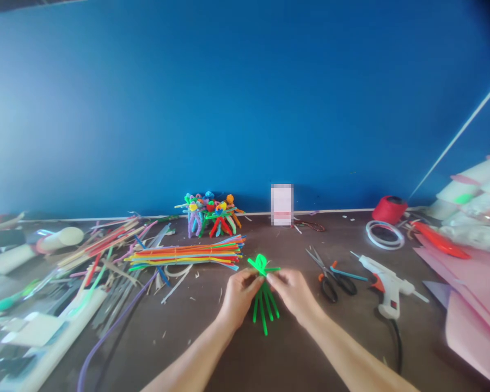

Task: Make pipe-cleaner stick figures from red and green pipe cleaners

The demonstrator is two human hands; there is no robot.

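Between my two hands is a bright green pipe cleaner figure [265, 305], with a looped head on top, short arms out to the sides and several straight strands fanning downward. My left hand [242, 294] pinches it at the left, just below the loop. From the other side my right hand [292, 291] grips it at the same height with thumb and fingers closed. The exact spot under the fingertips is hidden. Beyond my left hand lies a bundle of coloured pipe cleaners [191, 253]. Finished-looking pipe cleaner figures [212, 213] stand together by the wall.
Scissors [329, 277] and a white glue gun [387, 286] with a black cord lie to the right. A red spool [389, 209], a white ring [385, 234] and pink sheets [473, 326] are farther right. Loose strips [118, 283] and a power strip [65, 337] crowd the left.
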